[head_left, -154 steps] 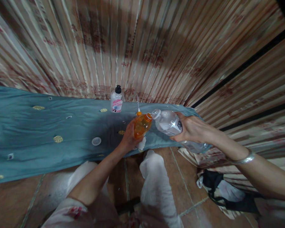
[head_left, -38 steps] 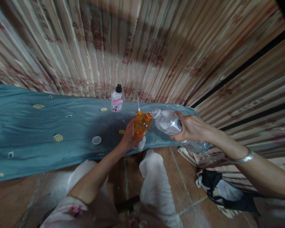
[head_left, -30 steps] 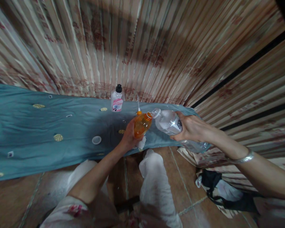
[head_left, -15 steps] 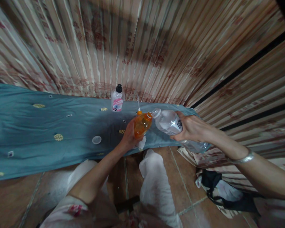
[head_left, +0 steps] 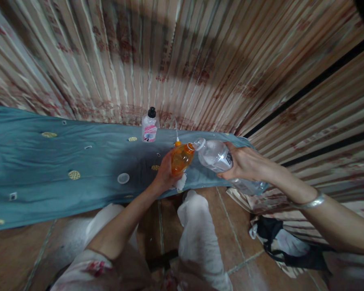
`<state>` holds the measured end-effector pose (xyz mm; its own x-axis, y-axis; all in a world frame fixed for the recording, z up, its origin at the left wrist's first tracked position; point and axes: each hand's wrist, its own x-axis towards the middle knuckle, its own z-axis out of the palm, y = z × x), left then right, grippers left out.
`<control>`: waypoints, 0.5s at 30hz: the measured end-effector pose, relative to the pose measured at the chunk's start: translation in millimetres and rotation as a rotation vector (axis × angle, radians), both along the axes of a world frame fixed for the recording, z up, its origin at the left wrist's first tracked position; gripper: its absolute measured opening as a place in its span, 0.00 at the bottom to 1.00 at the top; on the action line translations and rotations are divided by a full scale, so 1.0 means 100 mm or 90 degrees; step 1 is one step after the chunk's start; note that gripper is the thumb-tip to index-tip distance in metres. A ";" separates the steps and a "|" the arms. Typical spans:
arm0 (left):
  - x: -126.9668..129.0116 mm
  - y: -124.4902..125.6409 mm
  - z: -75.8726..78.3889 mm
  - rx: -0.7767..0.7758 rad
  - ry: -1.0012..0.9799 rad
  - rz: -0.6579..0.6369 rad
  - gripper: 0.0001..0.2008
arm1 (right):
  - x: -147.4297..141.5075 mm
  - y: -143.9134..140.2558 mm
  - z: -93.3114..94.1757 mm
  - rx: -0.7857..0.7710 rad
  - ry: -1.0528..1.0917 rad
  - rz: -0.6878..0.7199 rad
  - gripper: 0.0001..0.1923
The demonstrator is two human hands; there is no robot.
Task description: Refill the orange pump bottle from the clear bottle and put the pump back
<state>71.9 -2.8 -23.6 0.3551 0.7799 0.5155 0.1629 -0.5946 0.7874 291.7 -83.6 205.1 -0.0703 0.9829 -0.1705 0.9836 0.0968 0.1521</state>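
A striped, pleated curtain is filling the whole upper part of the view, hanging behind a long surface draped in teal cloth, which is running from the left edge to just right of centre. Whether a bench or a bed lies under the cloth cannot be told. Below it, brown floor tiles are showing, with the person's white-clad knees at bottom centre.

Both arms are reaching forward and meeting over the cloth's near right corner. The right hand is coming in from the right, a silver bangle at the wrist, its grip wrapped fully around a large clear bottle. That bottle is lying tilted almost flat, its open mouth pointing left and touching the neck of the smaller bottle; clear liquid is showing inside it. The left hand is rising from below, its grip closed around the lower half of a small orange bottle, which is leaning slightly right with its mouth open and holding orange liquid.

Farther back, near the curtain, a white bottle with a pink label and black cap is standing upright, well apart from the hands. A small clear round cap is lying on the cloth to the left of the left hand.

The cloth to the left is lying mostly bare. On the floor at lower right, a dark bag is lying.
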 end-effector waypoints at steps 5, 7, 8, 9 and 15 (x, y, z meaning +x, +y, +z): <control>-0.01 0.01 0.02 0.001 0.005 -0.006 0.43 | -0.02 0.00 0.01 0.003 -0.009 0.001 0.36; -0.01 0.01 0.03 0.005 0.000 -0.008 0.43 | -0.01 0.00 0.01 0.000 -0.008 0.004 0.35; -0.01 0.01 0.03 0.008 -0.002 -0.010 0.43 | -0.01 0.00 0.01 -0.001 -0.006 0.004 0.35; -0.01 0.01 0.02 0.011 -0.002 -0.011 0.43 | -0.01 0.00 0.01 -0.003 -0.003 0.005 0.35; 0.01 0.02 0.00 0.008 0.001 0.007 0.43 | -0.01 0.00 0.02 -0.002 -0.001 0.004 0.36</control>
